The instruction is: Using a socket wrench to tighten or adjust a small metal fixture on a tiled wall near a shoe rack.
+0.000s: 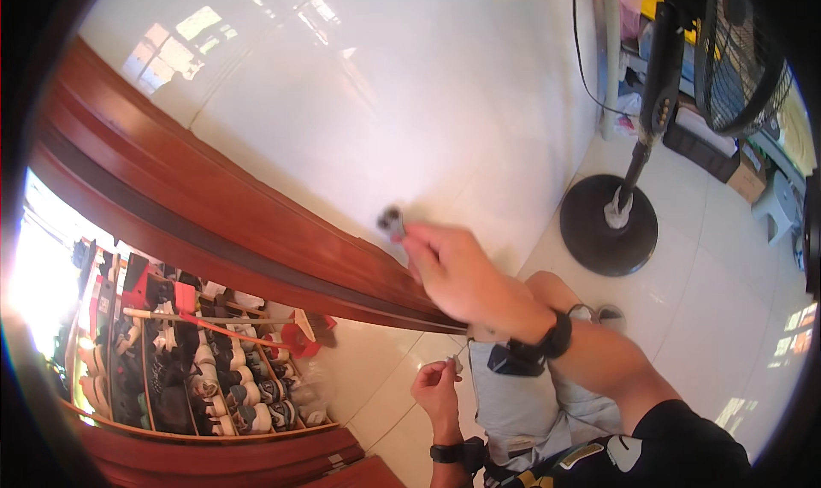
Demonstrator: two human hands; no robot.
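Note:
My right hand (462,274) is raised in front of a glossy white wall (410,103), beside the edge of a red-brown wooden door frame (282,210). Its thumb and fingers pinch a small silver-grey metal piece (392,223) with a dark rounded end; blur hides its exact kind. I cannot tell whether the piece touches the wall. Lower down, my left hand (438,390) is closed near my knee, its fingertips around a small pale thing (456,364) that is too small to name. Both wrists carry dark bands.
A black pedestal fan (609,224) stands on the tiled floor at right. Behind it are a dark crate (697,144), a cardboard box (747,178) and a pale stool (774,210). Through the doorway at lower left, a shoe rack (214,385) has a long-handled broom (231,319) across it.

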